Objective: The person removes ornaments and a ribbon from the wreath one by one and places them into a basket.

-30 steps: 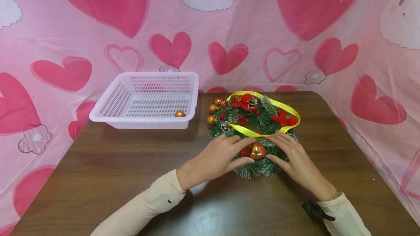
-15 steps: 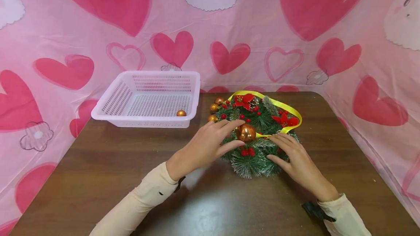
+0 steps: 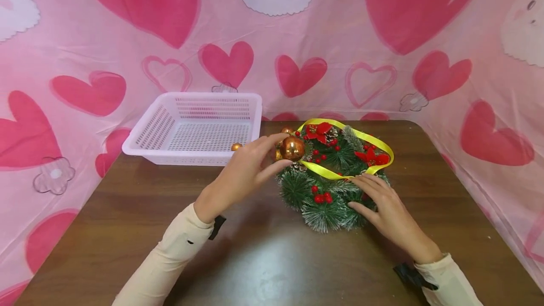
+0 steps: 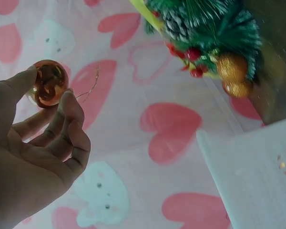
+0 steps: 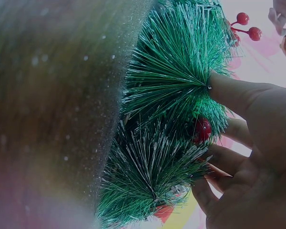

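My left hand (image 3: 242, 171) pinches a shiny copper Christmas ball (image 3: 293, 148) between thumb and fingertips, above the left side of a green Christmas wreath (image 3: 295, 188). In the left wrist view a thin gold hanging wire (image 4: 94, 85) trails from the ball. My right hand (image 3: 388, 211) rests on the wreath's front right, its fingers fairly straight. Up close in the right wrist view, its thumb and fingers touch frosted pine tufts (image 5: 181, 71) beside a red berry (image 5: 202, 130). A yellow ribbon (image 3: 325, 172) loops over the wreath, which bears red flowers, berries and gold balls.
A white plastic basket (image 3: 138, 149) stands at the back left of the brown table (image 3: 140, 211). One small gold ball (image 3: 236, 147) lies inside it, near the front right corner. A pink cloth with hearts (image 3: 227, 63) hangs behind and along the sides.
My left hand has carried the copper ball up and leftward, from the wreath's front to over its left side. My right hand has stayed at the front right. The view has shifted slightly.
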The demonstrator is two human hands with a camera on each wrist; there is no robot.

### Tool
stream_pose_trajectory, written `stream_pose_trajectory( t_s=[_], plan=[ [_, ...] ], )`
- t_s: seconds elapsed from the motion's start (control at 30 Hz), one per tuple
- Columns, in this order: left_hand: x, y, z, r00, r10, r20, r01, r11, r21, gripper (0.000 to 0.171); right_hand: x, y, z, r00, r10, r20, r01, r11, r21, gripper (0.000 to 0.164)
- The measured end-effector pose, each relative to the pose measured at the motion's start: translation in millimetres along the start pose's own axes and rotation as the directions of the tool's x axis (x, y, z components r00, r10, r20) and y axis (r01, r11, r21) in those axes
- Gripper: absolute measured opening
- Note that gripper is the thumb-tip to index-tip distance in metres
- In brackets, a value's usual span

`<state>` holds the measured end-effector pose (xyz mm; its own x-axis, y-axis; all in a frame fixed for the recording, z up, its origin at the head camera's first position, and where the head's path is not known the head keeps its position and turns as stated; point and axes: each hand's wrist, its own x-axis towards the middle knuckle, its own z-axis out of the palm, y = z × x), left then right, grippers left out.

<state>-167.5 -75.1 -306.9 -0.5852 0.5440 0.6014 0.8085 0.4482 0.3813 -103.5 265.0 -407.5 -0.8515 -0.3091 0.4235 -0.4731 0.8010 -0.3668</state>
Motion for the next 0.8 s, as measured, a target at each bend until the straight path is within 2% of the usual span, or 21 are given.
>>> stream_pose_trajectory(
  t_s=[0.2, 0.4, 0.6, 0.8],
  plan=[
    [2.7, -17.1, -17.0, 0.997, -0.054, -0.052, 0.054, 0.998, -0.014, 0.049, -1, 1, -1, 1.0, -0.002, -0.006, 0.002, 1.0, 0.004, 0.06],
    [3.4, -38.8, -37.7, 0.983, -0.13, -0.129, 0.131, 0.991, 0.003, 0.043, -1, 1, -1, 1.0, -0.005, -0.007, 0.005, 1.0, 0.001, 0.061],
    [1.5, -57.9, -54.8, 0.954, -0.228, -0.194, 0.226, 0.974, -0.031, 0.044, 0, 1, -1, 1.0, -0.004, -0.007, 0.004, 1.0, 0.005, 0.059],
    [-5.0, -80.6, -65.6, 0.922, -0.31, -0.23, 0.308, 0.95, -0.045, 0.043, 0, 1, -1, 1.0, -0.008, -0.005, 0.008, 1.0, 0.005, 0.06]
  ],
)
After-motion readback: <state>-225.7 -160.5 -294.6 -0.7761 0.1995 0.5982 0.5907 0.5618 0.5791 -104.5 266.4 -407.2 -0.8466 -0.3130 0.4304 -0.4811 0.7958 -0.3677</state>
